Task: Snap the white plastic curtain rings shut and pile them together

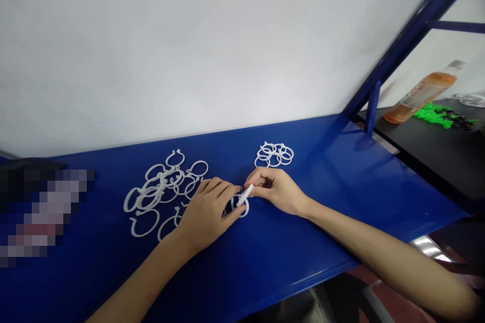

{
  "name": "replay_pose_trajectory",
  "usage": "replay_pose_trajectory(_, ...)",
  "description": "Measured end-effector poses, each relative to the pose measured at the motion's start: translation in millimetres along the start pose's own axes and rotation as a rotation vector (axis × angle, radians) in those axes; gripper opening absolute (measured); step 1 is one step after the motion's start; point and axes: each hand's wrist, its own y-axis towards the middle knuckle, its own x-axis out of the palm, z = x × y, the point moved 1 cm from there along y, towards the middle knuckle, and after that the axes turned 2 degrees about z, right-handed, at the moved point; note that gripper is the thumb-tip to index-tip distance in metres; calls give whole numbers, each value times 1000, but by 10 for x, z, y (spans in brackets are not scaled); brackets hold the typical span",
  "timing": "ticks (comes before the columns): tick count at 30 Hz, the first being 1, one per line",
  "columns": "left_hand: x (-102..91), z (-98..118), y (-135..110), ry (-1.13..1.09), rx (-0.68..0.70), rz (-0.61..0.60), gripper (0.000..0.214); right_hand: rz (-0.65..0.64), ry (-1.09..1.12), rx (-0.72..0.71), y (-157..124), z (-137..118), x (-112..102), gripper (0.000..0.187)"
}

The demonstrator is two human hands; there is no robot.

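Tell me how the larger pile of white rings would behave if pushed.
The larger pile of white rings would probably shift in clumps, since the rings overlap. Each is likely light, being thin with an open centre. Rolling seems unlikely: most appear flat on the blue table.

Counted 2 hands (208, 209) (278, 192), 2 clusters of white rings (163, 181) (271, 153) — too overlapped to tally — 1 bottle (424, 95), 1 green-and-black pile (435, 115)

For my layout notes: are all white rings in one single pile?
No, a larger pile lies left of a separate smaller pile.
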Motion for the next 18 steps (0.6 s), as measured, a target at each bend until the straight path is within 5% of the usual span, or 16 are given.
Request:
replay_pose_trajectory(9, -53, 6, 25, 23, 83, 218, 9, 78, 11, -126, 1, 8, -25, 23)
replay_pose_trajectory(18, -54, 40, 8, -12, 110, 238, 18, 54, 71, -112, -45, -16, 11, 29)
